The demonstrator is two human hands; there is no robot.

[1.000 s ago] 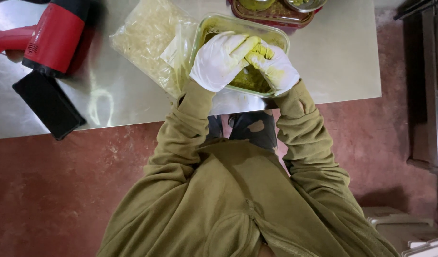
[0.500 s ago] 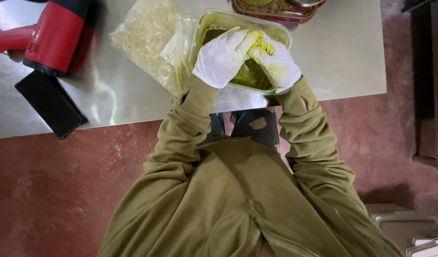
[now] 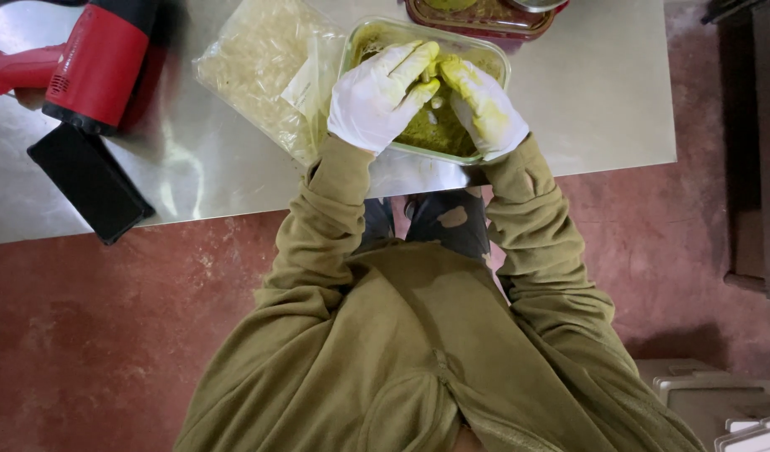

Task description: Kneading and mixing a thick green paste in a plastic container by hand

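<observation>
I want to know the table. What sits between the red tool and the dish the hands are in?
In the head view, a clear plastic bag of pale bits lies between the red tool and the glass dish, touching the dish.

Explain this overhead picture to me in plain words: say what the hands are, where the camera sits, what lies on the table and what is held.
There is no machine here: a person in an olive sweater works with two hands in white gloves smeared yellow-green. The camera is worn on the head and looks straight down.

The left hand and right hand meet over a clear container of green paste and press a lump of it between the fingers.

On the metal table also lie a clear bag of pale pieces, a red power tool, a flat black block and a red-rimmed tray.
</observation>
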